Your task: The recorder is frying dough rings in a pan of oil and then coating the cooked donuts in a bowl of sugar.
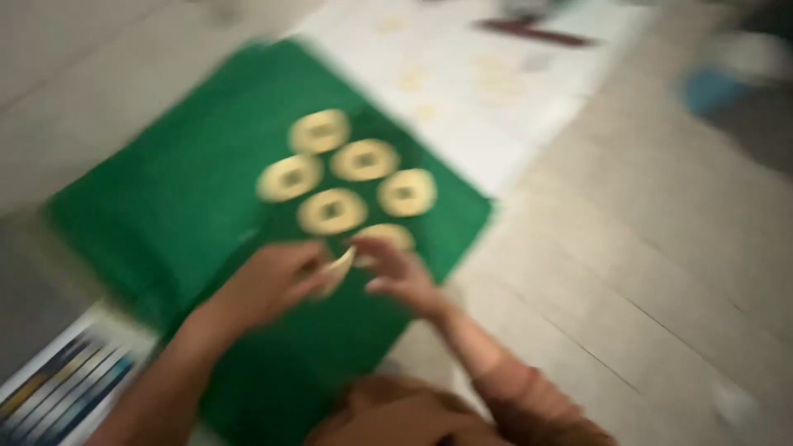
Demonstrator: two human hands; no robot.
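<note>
Green cloth [190, 190] spread on a pale tiled floor [661, 248], bearing gold discs [332, 211] with square holes, clustered toward its right edge. Left hand [268, 281] pinching a pale disc [337, 271] by its fingertips, just below the cluster. Right hand [401, 272] half curled beside that disc, near the cloth's right edge; contact unclear through blur. Striped paper [58, 388] off the cloth's lower left corner.

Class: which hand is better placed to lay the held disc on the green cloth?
Probably the left hand: the disc sits at its fingertips, while the right hand hovers beside it over the cloth.
</note>
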